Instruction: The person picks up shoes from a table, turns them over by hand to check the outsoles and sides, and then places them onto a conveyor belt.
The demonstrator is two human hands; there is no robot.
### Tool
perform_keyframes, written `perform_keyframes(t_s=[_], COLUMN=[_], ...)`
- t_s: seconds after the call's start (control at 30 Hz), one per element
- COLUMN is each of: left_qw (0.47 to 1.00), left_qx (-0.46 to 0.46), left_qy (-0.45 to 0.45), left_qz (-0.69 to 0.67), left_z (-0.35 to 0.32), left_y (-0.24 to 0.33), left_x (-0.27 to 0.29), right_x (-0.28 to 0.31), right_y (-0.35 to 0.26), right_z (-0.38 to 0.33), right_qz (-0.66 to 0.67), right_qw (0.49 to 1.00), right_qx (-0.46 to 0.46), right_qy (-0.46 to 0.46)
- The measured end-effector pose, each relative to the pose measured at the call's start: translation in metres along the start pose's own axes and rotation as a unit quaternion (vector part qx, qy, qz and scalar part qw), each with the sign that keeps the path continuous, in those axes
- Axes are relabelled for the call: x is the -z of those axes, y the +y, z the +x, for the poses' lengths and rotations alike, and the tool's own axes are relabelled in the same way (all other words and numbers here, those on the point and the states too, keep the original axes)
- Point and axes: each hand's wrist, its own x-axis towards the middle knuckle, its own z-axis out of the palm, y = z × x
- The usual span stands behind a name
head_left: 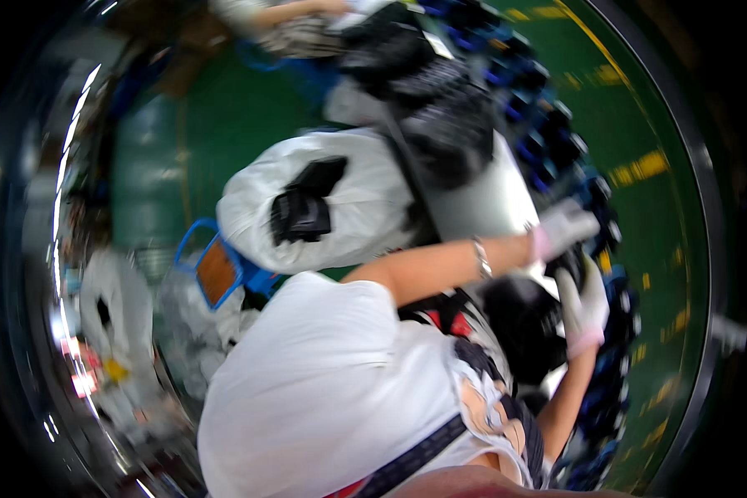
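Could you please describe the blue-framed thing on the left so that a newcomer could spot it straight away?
Start from the big white sack with a black patch, mid-picture. At its lower left corner stands a small blue-framed stool or crate. Its orange-brown panel sets it apart from the pale bags around it.

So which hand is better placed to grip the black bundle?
Probably the right hand: its gloved fingers lie against the black bundle. The left hand sits farther off, by the grey sheet.
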Motion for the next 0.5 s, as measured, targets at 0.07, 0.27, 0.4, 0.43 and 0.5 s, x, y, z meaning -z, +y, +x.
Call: perform_keyframes(t_s=[0.07,0.27,0.4,0.43,0.5], left_qw=[0.913,0.916,0.952,0.955,0.984], left_qx=[0.222,0.292,0.294,0.296,0.102], left_qy=[0.042,0.048,-0.018,-0.026,-0.067], left_qz=[-0.340,-0.269,-0.082,-0.013,0.131], left_z=[0.009,0.022,0.027,0.029,0.035], left_y=[0.010,-0.015,-0.035,-0.045,-0.062], left_x=[0.005,0.018,0.019,0.019,0.020], right_x=[-0.005,-0.012,-0.006,-0.007,0.000], right_y=[-0.013,-0.010,0.023,0.034,0.051], right_z=[0.008,0.030,0.039,0.041,0.052], right_qz=[-0.054,-0.161,-0.221,-0.232,-0.233], right_qw=[0.998,0.983,0.968,0.963,0.959], right_qx=[-0.002,-0.087,-0.120,-0.134,-0.160], right_qy=[0.019,-0.019,-0.023,-0.022,-0.016])
